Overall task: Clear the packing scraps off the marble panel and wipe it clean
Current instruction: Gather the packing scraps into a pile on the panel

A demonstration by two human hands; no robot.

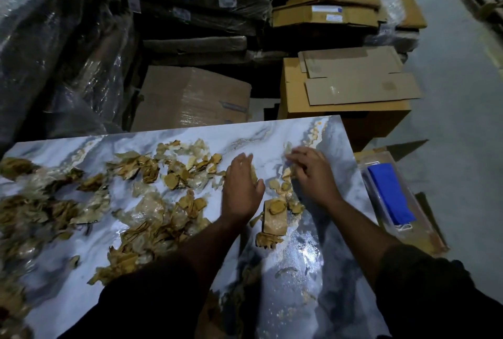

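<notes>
A long marble panel (pixel 313 265) lies flat under both hands, its length running leftward. The left hand (pixel 241 189) rests open, fingers straight. The right hand (pixel 313 172) curls over brown packing scraps (pixel 152 169), which spread mostly left of both hands.

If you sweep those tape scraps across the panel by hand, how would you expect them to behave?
The scraps look thin and crumpled, so probably light and floppy. The panel is glossy, so loose ones should slide. Tape may stick to the left hand.

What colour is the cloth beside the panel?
Bright blue: the cloth shows in the head view.
</notes>
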